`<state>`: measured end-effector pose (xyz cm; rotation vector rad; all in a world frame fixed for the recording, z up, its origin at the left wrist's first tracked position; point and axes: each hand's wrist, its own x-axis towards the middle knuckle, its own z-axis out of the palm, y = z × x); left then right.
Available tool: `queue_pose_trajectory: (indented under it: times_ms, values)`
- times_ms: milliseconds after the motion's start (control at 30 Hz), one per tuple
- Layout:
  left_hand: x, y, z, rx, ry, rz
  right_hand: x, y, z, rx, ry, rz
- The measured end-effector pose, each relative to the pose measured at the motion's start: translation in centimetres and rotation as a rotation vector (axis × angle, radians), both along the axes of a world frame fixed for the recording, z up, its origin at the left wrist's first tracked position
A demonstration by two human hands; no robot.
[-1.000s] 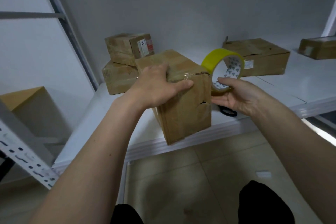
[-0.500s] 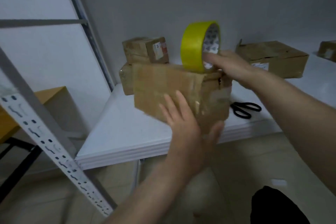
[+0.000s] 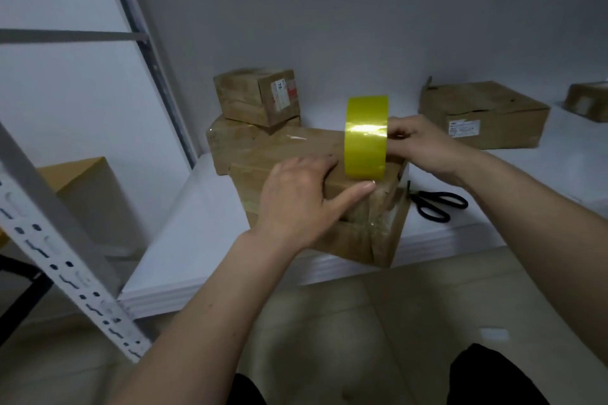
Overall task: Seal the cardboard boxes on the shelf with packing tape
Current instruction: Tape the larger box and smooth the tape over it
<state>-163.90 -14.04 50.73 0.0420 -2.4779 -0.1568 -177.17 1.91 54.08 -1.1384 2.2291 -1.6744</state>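
Head view: box sits at the shelf edge; left hand presses it flat, right hand grips the tape roll on top. Best pin the tape end, pull straight along the seam.

Bare shelf lies left of the box; scissors lie just right.

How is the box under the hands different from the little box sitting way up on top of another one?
The front box is bigger and sits at the shelf edge; the small box is stacked on another box by the wall. The left hand presses the front box, with the yellow tape roll on it; nothing touches the small box. Both are brown cardboard.
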Motion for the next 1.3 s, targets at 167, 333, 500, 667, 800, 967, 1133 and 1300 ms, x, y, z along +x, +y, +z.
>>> queue_pose_trajectory:
  times_ms: [167, 333, 500, 667, 800, 967, 1133, 1300]
  values:
    - [-0.2, 2.9, -0.6, -0.117, 0.039, 0.224, -1.6, -0.8, 0.0, -0.214, -0.048, -0.155]
    - [0.5, 5.9, 0.5, -0.222, 0.031, 0.347, -2.1, -1.9, 0.1, -0.218, -0.049, -0.120]
    - [-1.8, 4.2, 5.1, 0.093, -0.208, 0.224, -2.4, -2.0, 0.2, -0.269, -0.081, -0.103]
    - [-5.1, 1.4, 6.6, 0.637, -0.472, -0.201, -1.9, -2.2, 0.4, -0.230, -0.002, -0.092]
    - [-6.7, 1.1, 5.6, 0.757, -0.423, -0.336, -2.4, -0.6, 0.9, -0.237, -0.059, -0.012]
    - [-6.7, 1.3, 5.6, 0.866, -0.354, -0.393, -2.6, 3.6, -2.3, 0.160, 0.091, -0.297]
    - [-6.9, 1.1, 5.4, 1.012, -0.389, -0.444, -2.0, 5.4, -6.0, 0.983, 0.211, -0.298]
    - [-6.9, 1.3, 5.3, 1.105, -0.442, -0.480, -1.9, 5.4, -6.3, 0.985, 0.294, -0.406]
